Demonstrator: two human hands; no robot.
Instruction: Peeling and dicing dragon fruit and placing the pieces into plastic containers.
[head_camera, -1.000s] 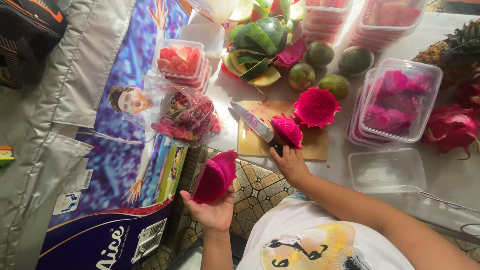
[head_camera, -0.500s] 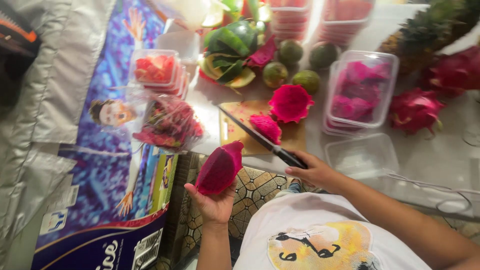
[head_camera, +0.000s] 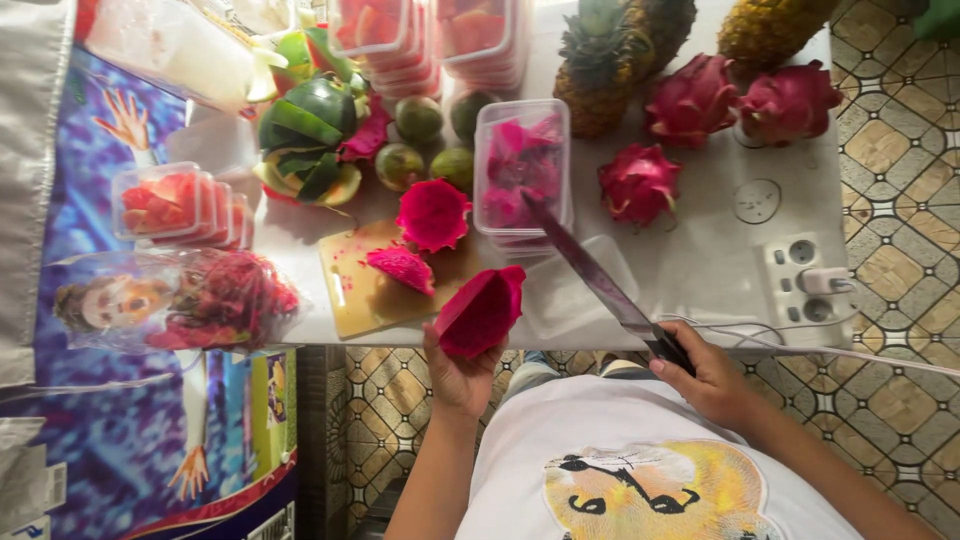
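My left hand (head_camera: 459, 377) holds a magenta dragon fruit half (head_camera: 482, 311) just in front of the table edge, its cut face turned up. My right hand (head_camera: 706, 374) grips the black handle of a long knife (head_camera: 592, 274); the blade slants up to the left over an empty clear tub (head_camera: 578, 290). A wooden cutting board (head_camera: 362, 290) carries a dragon fruit piece (head_camera: 402, 267) and a dragon fruit half (head_camera: 433, 214).
A clear tub of pink flesh (head_camera: 522, 165), whole dragon fruits (head_camera: 640, 183), pineapples (head_camera: 598, 65), round green fruits (head_camera: 400, 165), melon rind (head_camera: 305, 135), stacked watermelon tubs (head_camera: 172, 205) and a bag of peels (head_camera: 215, 300) crowd the white table (head_camera: 700, 270). A power strip (head_camera: 808, 283) sits at right.
My view shifted right. My right hand drew the knife away from the cutting board toward the right. My left hand raised the fruit half closer to the table edge.
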